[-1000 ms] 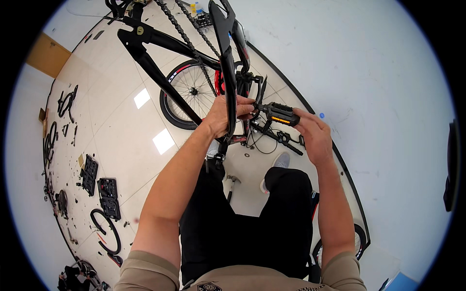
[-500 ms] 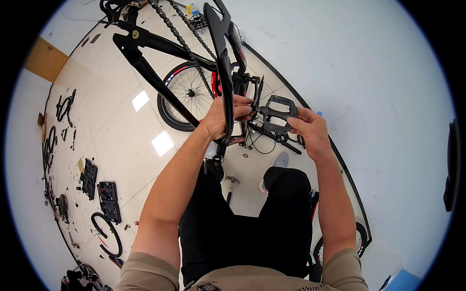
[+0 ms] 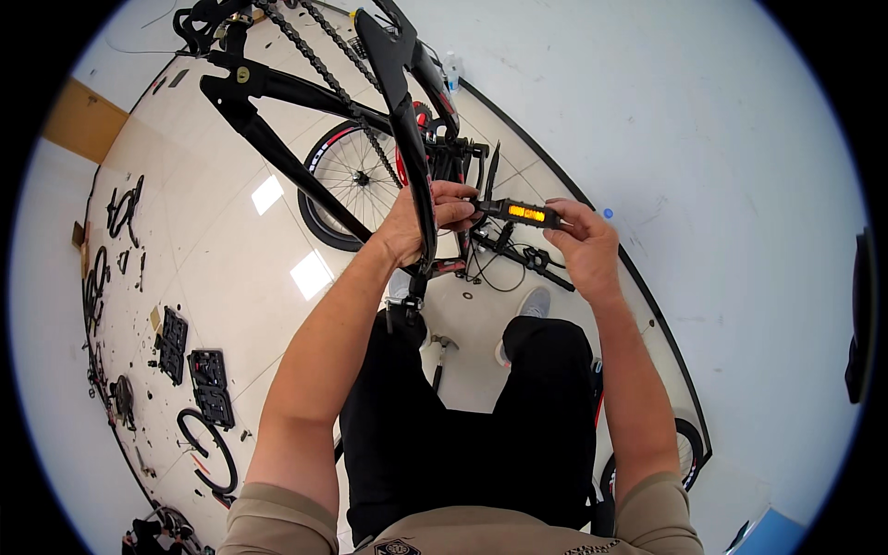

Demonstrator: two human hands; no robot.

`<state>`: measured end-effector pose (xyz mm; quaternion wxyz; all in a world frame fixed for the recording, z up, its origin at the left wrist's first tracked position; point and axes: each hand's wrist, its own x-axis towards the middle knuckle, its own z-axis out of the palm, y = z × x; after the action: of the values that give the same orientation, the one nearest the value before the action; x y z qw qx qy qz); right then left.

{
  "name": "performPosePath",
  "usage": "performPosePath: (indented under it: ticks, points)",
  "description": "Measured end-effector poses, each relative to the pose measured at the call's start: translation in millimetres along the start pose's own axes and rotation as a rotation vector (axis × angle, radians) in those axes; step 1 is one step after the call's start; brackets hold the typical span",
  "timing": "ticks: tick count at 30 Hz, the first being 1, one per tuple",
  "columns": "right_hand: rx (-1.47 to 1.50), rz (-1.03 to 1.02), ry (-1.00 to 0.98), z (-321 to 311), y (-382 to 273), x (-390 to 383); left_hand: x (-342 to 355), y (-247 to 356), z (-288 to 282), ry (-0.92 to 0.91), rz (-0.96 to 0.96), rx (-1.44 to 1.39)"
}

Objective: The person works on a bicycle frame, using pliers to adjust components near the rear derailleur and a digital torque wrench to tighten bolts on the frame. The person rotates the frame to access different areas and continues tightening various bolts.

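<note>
A black bicycle pedal (image 3: 504, 209) is turned edge-on, its amber reflector facing up. Fingers and thumb of my right hand (image 3: 586, 248) pinch its outer end. My left hand (image 3: 412, 222) reaches past a black frame tube, its fingers closed around the axle end of the pedal; the exact contact there is partly hidden. The black bicycle frame (image 3: 296, 166) stands tilted in front of me, its chain (image 3: 319, 60) hanging in a loop. Behind the tube, the crank area is partly covered by the frame and my left hand.
A wheel (image 3: 363, 178) lies beyond the frame, and a handlebar with cables (image 3: 523, 259) is below the pedal. A hammer (image 3: 440, 356) lies between my feet. Open black tool cases (image 3: 211, 388) and scattered parts cover the floor at left. A white wall (image 3: 740, 231) rises at right.
The pedal has rotated from its flat face showing to its edge with the amber reflector up. My right hand has shifted its grip at the outer end. The frame appears slightly farther left.
</note>
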<state>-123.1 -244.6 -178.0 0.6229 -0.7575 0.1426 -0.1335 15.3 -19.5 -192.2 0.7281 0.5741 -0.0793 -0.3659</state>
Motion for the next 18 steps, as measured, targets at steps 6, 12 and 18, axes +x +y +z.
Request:
performPosePath:
  ticks: [6, 12, 18]
  points:
    - [0.499, 0.194, 0.068, -3.7, -0.3, -3.4, 1.3, -2.5, -2.7, -0.003, 0.011, 0.019]
    - [0.589, 0.690, -0.141, -8.6, -20.0, 4.9, 0.5, -2.7, -1.3, 0.040, 0.008, 0.020]
    - [0.493, 0.441, -0.063, -5.8, -22.0, 4.5, 3.6, -4.9, -3.1, 0.028, -0.009, 0.046]
